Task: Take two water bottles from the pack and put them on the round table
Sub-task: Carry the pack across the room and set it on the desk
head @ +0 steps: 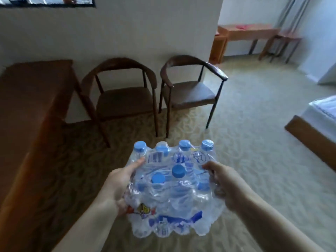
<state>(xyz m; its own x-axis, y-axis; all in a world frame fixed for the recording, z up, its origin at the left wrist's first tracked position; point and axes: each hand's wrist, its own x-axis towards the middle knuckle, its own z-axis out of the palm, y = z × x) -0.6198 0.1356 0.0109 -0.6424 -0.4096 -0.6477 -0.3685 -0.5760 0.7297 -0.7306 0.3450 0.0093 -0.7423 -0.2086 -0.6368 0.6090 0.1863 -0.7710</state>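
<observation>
A shrink-wrapped pack of water bottles with blue caps hangs in the air above the carpet, low in the middle of the head view. My left hand grips its left side, thumb on top of the plastic film. On the other side my right hand clutches the wrap, fingers curled into it. Two blue caps stand out near the middle of the pack. No round table shows in this view.
A long brown wooden table runs along the left. Two dark armchairs stand against the wall ahead. A bed corner lies at the right, and a wooden desk stands far back.
</observation>
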